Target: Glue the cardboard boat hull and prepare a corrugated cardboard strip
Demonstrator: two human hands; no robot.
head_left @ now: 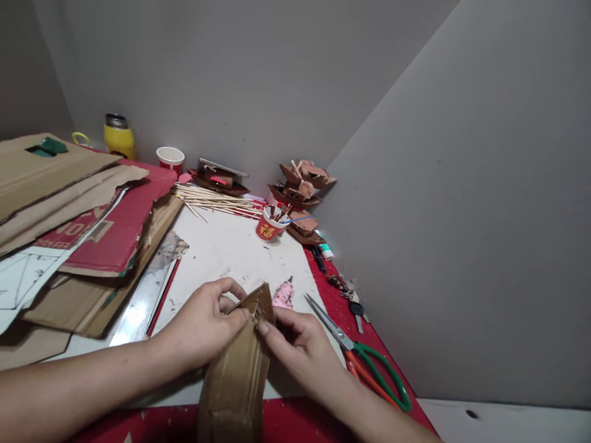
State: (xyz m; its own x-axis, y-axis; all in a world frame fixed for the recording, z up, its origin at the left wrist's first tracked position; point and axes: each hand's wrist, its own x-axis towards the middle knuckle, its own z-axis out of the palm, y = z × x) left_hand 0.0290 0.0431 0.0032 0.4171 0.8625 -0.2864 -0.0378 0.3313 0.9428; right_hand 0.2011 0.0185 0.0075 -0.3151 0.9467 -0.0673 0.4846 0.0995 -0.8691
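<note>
Plain grey walls [258, 80] meet in a corner behind our bench [295, 421], which has a red cover and, over that, a stained white sheet [240, 264]. At the near edge we have a long brown folded-cardboard piece [235, 381], its pointed end between our hands. The fingers of our left hand [203, 320] grip the left edge of that point, thumb on the near face; those of our right hand [307, 344] pinch its right side. We judge that this two-sided hold keeps the folded faces together and the tip steady.

Just beyond our right fingers lies a pink studded tool with a dark nozzle [283, 295], partly hidden. The large scissors with green and orange handles [341, 338] lie close beside our right forearm, where they could catch it. A tall stack of brown and red cardboard sheets [111, 234] crowds our left side. Farther back stand a red-and-white paper cup [266, 231], pale wooden sticks [215, 200] and brown model boats [295, 197].
</note>
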